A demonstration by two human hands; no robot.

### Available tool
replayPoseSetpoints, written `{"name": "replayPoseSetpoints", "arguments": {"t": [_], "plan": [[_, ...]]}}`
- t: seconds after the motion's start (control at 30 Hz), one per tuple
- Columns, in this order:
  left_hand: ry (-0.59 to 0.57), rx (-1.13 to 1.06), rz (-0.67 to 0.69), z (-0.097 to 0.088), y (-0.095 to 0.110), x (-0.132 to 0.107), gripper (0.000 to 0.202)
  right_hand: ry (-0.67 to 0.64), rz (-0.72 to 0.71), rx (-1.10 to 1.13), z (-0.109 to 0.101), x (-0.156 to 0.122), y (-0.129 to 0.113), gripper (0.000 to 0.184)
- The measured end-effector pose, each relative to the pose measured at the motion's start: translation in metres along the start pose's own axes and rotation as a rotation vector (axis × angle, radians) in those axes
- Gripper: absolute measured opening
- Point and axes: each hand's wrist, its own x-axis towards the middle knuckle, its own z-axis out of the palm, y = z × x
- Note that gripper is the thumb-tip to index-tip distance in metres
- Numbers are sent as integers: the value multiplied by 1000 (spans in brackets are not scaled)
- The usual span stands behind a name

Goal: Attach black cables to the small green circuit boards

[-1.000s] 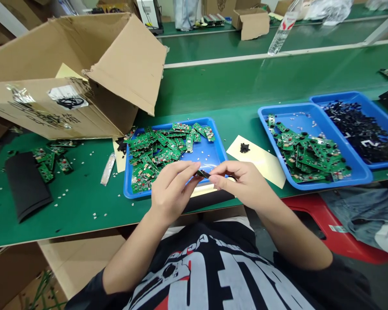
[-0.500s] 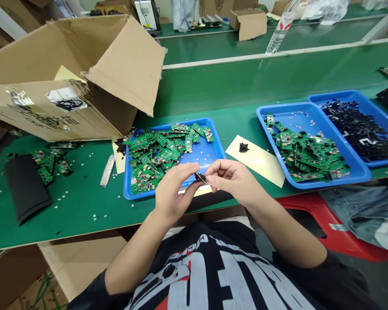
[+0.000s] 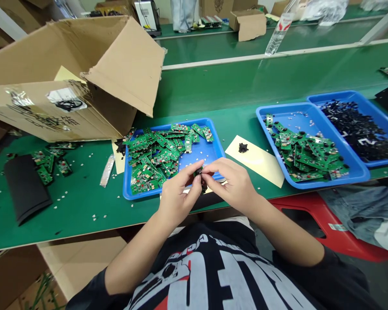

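Observation:
My left hand [image 3: 177,193] and my right hand [image 3: 233,183] meet fingertip to fingertip over the near edge of the green bench, both pinching one small dark part [image 3: 200,174] that is mostly hidden by the fingers. Just beyond them lies a blue tray [image 3: 210,150] heaped with small green circuit boards [image 3: 158,150]. To the right a second blue tray [image 3: 297,116] holds green boards fitted with black pieces. A third blue tray [image 3: 368,97] at the far right is full of small black parts [image 3: 358,129].
An open cardboard box [image 3: 67,73] lies on its side at the left. Loose green boards [image 3: 48,161] and a black sheet [image 3: 26,187] lie below it. A beige card [image 3: 261,163] carries one black piece [image 3: 243,147]. A red stool [image 3: 326,224] stands at the right.
My two hands have drawn closer together, and the right fingers have curled down over the small dark part, which showed more plainly between the fingertips before.

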Motion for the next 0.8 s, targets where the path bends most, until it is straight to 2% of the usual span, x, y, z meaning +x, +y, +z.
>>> {"name": "replayPoseSetpoints", "arguments": {"t": [0.13, 0.2, 0.27, 0.3, 0.33, 0.43, 0.5, 0.57, 0.63, 0.8], "plan": [[19, 113, 34, 4, -3, -1, 24, -36, 21, -199, -3, 1, 2, 20], [49, 53, -6, 3, -1, -2, 23, 78, 130, -320, -11, 4, 10, 18], [76, -113, -106, 2, 1, -2, 22, 253, 309, -320, -22, 7, 19, 12], [80, -218, -166, 1, 2, -2, 22, 301, 403, -238, -27, 8, 23, 8], [74, -320, -223, 0, 2, -1, 23, 276, 485, -89, -30, 8, 25, 4], [68, -514, -327, 3, -2, 2, 26, 20, 643, 430, -26, 0, 21, 22], [106, -544, -361, 7, -6, 4, 25, -62, 693, 628, -15, -9, 13, 34], [146, -534, -374, 13, -10, 6, 23, -20, 728, 685, -5, -20, 8, 34], [136, -494, -383, 17, -15, 7, 21, 66, 759, 668, 1, -28, 8, 31], [65, -423, -372, 32, -25, 10, 12, 182, 796, 633, -3, -40, 18, 30]]}}
